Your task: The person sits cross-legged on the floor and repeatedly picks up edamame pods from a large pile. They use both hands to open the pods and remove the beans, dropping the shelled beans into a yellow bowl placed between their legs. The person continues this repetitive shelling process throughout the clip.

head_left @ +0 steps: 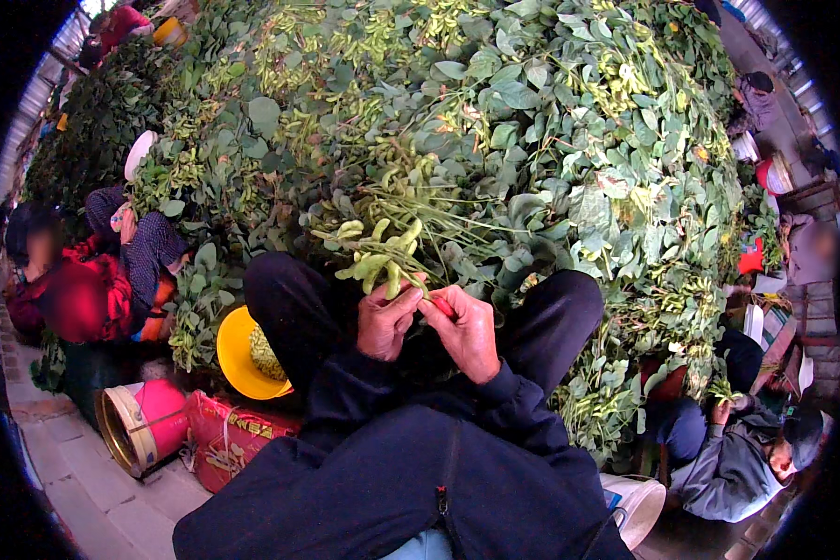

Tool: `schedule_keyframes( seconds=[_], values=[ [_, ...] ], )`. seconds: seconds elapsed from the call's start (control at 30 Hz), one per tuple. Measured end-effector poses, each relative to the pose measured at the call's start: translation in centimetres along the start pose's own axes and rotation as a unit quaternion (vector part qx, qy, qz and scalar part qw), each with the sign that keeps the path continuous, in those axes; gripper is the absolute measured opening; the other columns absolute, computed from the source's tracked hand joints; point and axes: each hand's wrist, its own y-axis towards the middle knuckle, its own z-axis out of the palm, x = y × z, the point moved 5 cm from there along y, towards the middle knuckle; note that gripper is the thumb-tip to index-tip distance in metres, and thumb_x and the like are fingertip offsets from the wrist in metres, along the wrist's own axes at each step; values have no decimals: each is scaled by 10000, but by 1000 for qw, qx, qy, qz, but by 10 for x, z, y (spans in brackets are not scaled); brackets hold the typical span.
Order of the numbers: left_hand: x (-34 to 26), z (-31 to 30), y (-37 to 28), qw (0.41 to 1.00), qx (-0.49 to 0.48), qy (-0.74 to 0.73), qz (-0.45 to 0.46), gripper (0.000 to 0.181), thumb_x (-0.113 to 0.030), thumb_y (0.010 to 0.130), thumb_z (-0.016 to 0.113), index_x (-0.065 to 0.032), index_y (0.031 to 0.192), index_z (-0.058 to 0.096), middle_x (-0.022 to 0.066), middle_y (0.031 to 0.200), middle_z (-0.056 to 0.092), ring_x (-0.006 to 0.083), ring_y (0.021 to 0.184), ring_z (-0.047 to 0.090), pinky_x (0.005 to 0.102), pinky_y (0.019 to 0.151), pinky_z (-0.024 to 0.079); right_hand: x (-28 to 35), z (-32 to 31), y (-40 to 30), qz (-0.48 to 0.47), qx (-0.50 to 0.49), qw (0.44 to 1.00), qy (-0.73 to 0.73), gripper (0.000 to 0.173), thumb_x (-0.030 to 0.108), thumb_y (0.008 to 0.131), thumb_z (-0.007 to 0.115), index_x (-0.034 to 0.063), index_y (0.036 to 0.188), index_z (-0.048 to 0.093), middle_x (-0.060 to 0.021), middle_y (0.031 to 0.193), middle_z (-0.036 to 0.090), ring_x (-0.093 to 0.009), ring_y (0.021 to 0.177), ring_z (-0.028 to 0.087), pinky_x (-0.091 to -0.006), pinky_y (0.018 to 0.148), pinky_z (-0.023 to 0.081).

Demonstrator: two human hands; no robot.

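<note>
My left hand (pixel 385 325) pinches a cut soybean stalk between thumb and fingers. From that stalk, several plump green pods (pixel 376 262) spread out just beyond my fingertips. Against it, my right hand (pixel 465 332) closes thumb and forefinger around a small red object (pixel 443 306), mostly covered, so its kind cannot be told. Both hands meet between my knees, above my lap. Right beyond them lies a bundle of thin bare stems (pixel 437 213) with more pods. A yellow bucket (pixel 241 357) partly filled with shelled or loose green beans stands by my left knee.
A large heap of leafy soybean plants (pixel 518 98) rises ahead. At left are a pink bucket (pixel 161 416) on its side and a red packed bag (pixel 234 434). A white bucket (pixel 640 507) lies at right. Other people sit at both sides, one holding pods (pixel 724 392).
</note>
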Motion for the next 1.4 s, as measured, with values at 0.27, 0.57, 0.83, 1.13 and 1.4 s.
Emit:
schedule_keyframes(
  seconds=[0.27, 0.57, 0.83, 1.13, 1.4],
  values=[
    [43, 10, -7, 851, -36, -434, -293, 120, -98, 931, 682, 8, 987, 674, -55, 652, 516, 18, 459, 325, 217, 415, 218, 15, 3, 0, -22, 68, 995, 75, 183, 119, 991, 609, -23, 1100, 648, -40, 794, 607, -87, 689, 541, -243, 621, 455],
    [72, 17, -18, 801, -70, -502, -318, 73, -74, 889, 722, -13, 905, 684, -75, 641, 519, 7, 463, 316, 217, 430, 199, 8, 6, -3, 99, 150, 967, 178, 273, 132, 1029, 558, -22, 1242, 630, -16, 826, 664, -55, 600, 508, -207, 557, 442],
    [33, 13, -6, 870, -106, -408, -254, 52, -50, 879, 713, -20, 910, 684, -69, 684, 541, 6, 487, 335, 217, 449, 177, -11, 11, -5, 130, 131, 958, 221, 253, 124, 1028, 560, -22, 1224, 625, -21, 851, 688, -40, 604, 501, -197, 546, 425],
    [42, 9, -14, 881, -55, -398, -250, 102, -105, 947, 666, -4, 941, 661, -62, 628, 490, 19, 456, 305, 229, 425, 194, 0, 8, -6, 178, 171, 930, 273, 264, 174, 1020, 574, 9, 1218, 630, -15, 866, 688, -34, 605, 492, -185, 531, 393],
    [38, 23, -22, 755, 120, -597, -241, 147, -156, 979, 619, -28, 909, 602, -66, 585, 423, 45, 448, 288, 249, 446, 214, 9, 5, -11, 280, 197, 843, 415, 232, 198, 1008, 584, 41, 1168, 643, -1, 856, 676, -33, 599, 490, -169, 503, 328]
  ],
)
